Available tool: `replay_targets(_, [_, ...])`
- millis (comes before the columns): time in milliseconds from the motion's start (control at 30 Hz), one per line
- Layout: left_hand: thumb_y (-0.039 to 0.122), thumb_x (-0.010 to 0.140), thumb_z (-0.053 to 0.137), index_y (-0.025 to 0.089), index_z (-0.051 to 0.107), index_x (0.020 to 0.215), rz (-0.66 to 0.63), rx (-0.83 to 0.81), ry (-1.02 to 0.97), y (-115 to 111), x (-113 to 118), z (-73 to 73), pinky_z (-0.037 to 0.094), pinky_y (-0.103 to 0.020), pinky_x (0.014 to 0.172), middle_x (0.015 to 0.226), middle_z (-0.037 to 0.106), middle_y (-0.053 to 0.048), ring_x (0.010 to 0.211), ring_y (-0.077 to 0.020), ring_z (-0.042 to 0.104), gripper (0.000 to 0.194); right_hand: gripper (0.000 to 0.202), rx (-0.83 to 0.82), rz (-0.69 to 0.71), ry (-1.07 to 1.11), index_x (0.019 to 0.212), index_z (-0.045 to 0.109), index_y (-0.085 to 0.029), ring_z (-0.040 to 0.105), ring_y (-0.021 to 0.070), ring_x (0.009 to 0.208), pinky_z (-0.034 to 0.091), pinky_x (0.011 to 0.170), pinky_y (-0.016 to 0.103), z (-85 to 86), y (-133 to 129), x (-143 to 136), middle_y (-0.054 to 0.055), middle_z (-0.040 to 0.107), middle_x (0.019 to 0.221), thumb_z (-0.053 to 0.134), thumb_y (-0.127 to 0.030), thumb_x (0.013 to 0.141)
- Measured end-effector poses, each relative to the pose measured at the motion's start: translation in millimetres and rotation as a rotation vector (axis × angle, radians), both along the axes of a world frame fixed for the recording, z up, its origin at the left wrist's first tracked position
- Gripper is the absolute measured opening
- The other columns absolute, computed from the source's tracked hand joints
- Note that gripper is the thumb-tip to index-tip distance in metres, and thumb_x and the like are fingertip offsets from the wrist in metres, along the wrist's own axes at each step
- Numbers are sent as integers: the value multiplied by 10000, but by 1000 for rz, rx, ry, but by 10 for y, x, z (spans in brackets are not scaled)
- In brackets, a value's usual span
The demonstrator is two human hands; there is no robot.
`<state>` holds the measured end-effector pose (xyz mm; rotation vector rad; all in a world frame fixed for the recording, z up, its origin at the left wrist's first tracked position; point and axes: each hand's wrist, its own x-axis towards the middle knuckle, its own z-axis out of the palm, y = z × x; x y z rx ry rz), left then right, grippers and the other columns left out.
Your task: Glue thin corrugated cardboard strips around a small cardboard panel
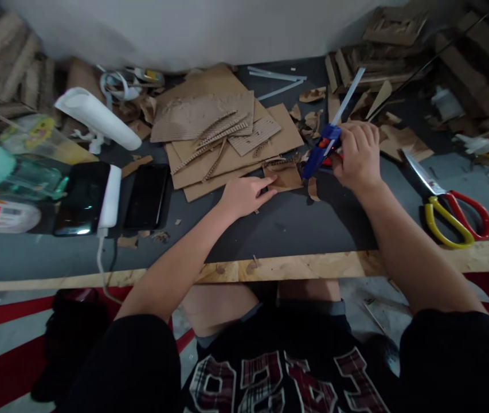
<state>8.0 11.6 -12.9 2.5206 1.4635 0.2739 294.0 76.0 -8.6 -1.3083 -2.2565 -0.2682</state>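
My right hand (359, 152) is wrapped round a blue hot glue gun (319, 152), with a long translucent glue stick (349, 94) poking out of its back end. The gun's nose points down beside a small brown cardboard piece (288, 178) on the dark tabletop. At that piece's left edge, my left hand (244, 196) grips it with the index finger on top and the thumb lower down; the other fingers are curled and partly hidden. Behind them lies a pile of cardboard sheets (201, 117) with thin corrugated strips (225, 129) on top.
Scissors (446, 215) with red and yellow handles lie at the right. Loose glue sticks (276, 74) rest near the wall. Two phones (147, 197), (83, 198), a white cylinder (98, 117) and bottles (3, 213) occupy the left. Stacked cardboard constructions (1, 63) stand at the back corners.
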Motion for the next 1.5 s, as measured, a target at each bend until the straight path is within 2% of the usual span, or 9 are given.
replay_targets(133, [484,998,444,229,610,1358,-4,28,-2,7,-16,-18,285,-231,540,838,749,-62,753,-168,679,471,404,-16,-26,4,1249,533,-203,525,352,1230,353,1069,592,15,-17,-8,147,619,1275,461,-403,906])
replay_targets(267, [480,997,447,226,616,1351,0,24,-21,8,-17,-28,292,-232,555,830,748,-60,763,-170,680,468,411,-18,-26,-1,1231,546,-144,533,348,1208,350,1054,580,22,-12,-18,188,624,1256,442,-389,918])
replay_targets(367, [477,993,454,225,623,1344,2,26,-18,8,-15,-29,284,-235,554,820,744,-60,767,-171,679,464,369,-39,-45,-7,1211,560,-154,536,337,1207,359,1042,560,29,-9,-21,181,630,1256,466,-355,916])
replay_targets(667, [473,995,445,254,587,1380,18,-33,27,7,-5,6,277,-232,564,821,731,-54,777,-175,669,465,352,56,-35,-49,1201,597,-166,572,310,1182,405,1003,515,16,-2,3,141,660,1241,447,-351,942])
replay_targets(833, [477,997,428,250,586,1382,10,-42,32,9,-11,11,282,-237,535,782,716,-47,705,-155,650,474,378,8,-21,-25,1244,577,-194,539,346,1225,382,1027,566,-2,6,28,139,636,1264,461,-347,918])
replay_targets(1067, [484,991,440,265,594,1368,24,-31,42,3,-6,11,302,-248,552,799,725,-37,736,-167,659,462,425,-25,-25,-6,1288,544,-240,503,359,1268,367,1055,577,22,-17,45,128,615,1307,484,-387,893])
replay_targets(1300, [485,993,426,253,601,1365,9,-30,35,-8,4,10,312,-251,546,844,739,-57,779,-175,674,472,489,41,-16,135,1221,528,-180,528,346,1159,391,1023,556,-34,53,120,161,624,1201,546,-432,802])
replay_targets(1367, [474,990,429,244,612,1353,48,-13,6,-27,10,12,342,-251,566,829,740,-56,763,-175,670,468,484,41,-49,157,1240,511,-217,515,341,1163,379,1031,553,-43,57,126,156,618,1226,520,-460,822])
replay_targets(1500, [447,958,487,177,654,1288,273,100,-157,-33,-42,-6,425,-254,637,714,713,-28,657,-144,632,457,509,-3,-156,149,1340,439,-329,466,373,1232,345,1018,577,-42,28,108,123,592,1316,435,-510,864])
